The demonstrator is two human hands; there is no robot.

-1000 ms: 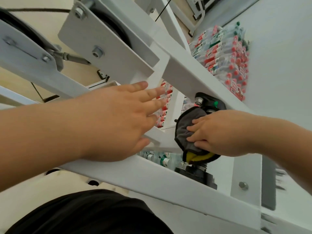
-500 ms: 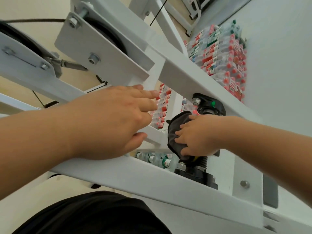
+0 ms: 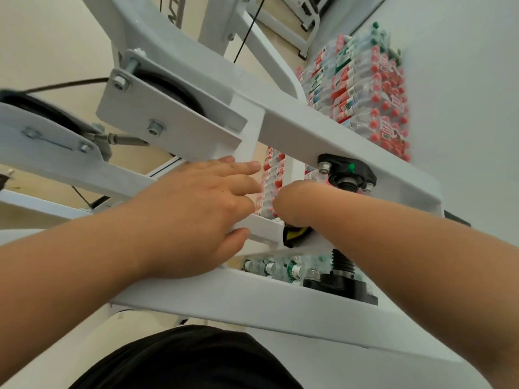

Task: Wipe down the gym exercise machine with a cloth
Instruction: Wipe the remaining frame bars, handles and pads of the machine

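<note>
Right hand (image 3: 293,204) fingers hidden behind wrist; cloth (image 3: 295,236) mostly covered, only corner showing; bottle labels (image 3: 348,103) unreadable.

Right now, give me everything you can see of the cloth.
Only a small part of the cloth shows: a bunched wad, dark grey to black outside with a bright yellow patch in its folds, soft fabric by its look. It pokes out beneath the right hand, which covers the rest and seems to hold it; the fingers are hidden. It sits against the end of a white crossbar of the machine, near the black ribbed post.
</note>
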